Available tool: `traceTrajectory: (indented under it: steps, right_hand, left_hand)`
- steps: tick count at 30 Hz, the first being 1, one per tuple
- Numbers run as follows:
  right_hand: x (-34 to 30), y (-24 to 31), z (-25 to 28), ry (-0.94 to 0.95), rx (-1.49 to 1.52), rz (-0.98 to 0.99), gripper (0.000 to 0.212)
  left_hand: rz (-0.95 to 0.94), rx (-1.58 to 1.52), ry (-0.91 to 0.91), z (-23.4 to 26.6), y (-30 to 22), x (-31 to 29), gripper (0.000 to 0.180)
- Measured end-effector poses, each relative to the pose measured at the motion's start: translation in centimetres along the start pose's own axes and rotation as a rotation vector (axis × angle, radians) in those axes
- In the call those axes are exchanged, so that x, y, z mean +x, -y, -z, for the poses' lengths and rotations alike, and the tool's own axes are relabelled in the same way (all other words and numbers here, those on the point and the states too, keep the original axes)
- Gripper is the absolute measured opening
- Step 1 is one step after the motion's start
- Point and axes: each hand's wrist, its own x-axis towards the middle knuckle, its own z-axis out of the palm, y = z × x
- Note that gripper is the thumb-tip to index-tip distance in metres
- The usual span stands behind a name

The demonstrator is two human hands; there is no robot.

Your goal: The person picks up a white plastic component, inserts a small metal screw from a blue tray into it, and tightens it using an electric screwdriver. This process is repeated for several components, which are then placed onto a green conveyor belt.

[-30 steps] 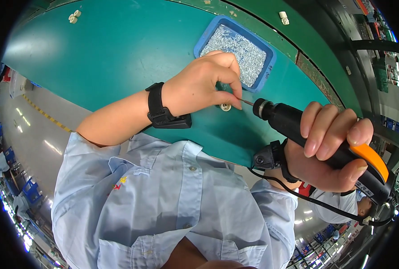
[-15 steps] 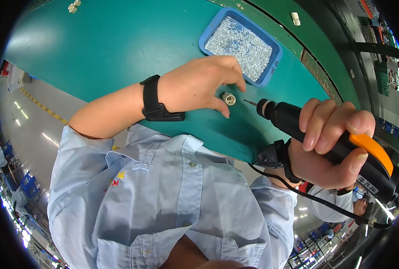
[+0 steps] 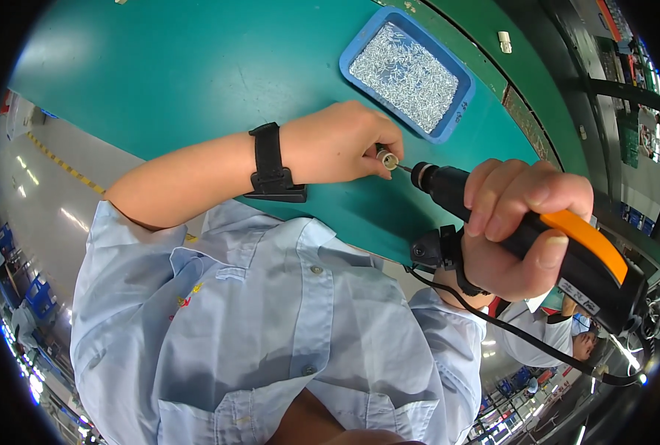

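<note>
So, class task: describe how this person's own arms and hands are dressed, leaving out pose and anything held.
Both hands are bare, with no gloves. The left hand has a broad black strap with a buckle around its wrist. The right hand has a dark wristband with a thin black cord trailing from it. The forearms are uncovered; a light blue buttoned shirt with short sleeves is worn.

One blue tray (image 3: 459, 119) of many small screws (image 3: 404, 74), one electric screwdriver (image 3: 537, 237), one black wristband (image 3: 270, 165)

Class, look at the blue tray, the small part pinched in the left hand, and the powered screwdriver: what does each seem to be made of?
Blue tray: likely moulded plastic, with an even matte colour and rounded rim.
Small part in the left hand: probably metal, with a bright silvery shine.
Powered screwdriver in the right hand: apparently a plastic body, matte black with an orange panel.
</note>
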Motion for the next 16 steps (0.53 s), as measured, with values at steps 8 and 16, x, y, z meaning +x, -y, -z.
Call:
traceTrajectory:
  steps: [8,16]
  right_hand:
    - [-0.04,-0.45,-0.29,0.003,-0.090,-0.029,0.032]
    - [0.11,-0.94,-0.54,0.031,-0.100,-0.071,0.031]
  left_hand:
    - [0.000,-0.002,0.008,-0.21,0.06,0.26,0.020]
    - [-0.024,0.022,0.010,-0.07,0.22,0.18,0.018]
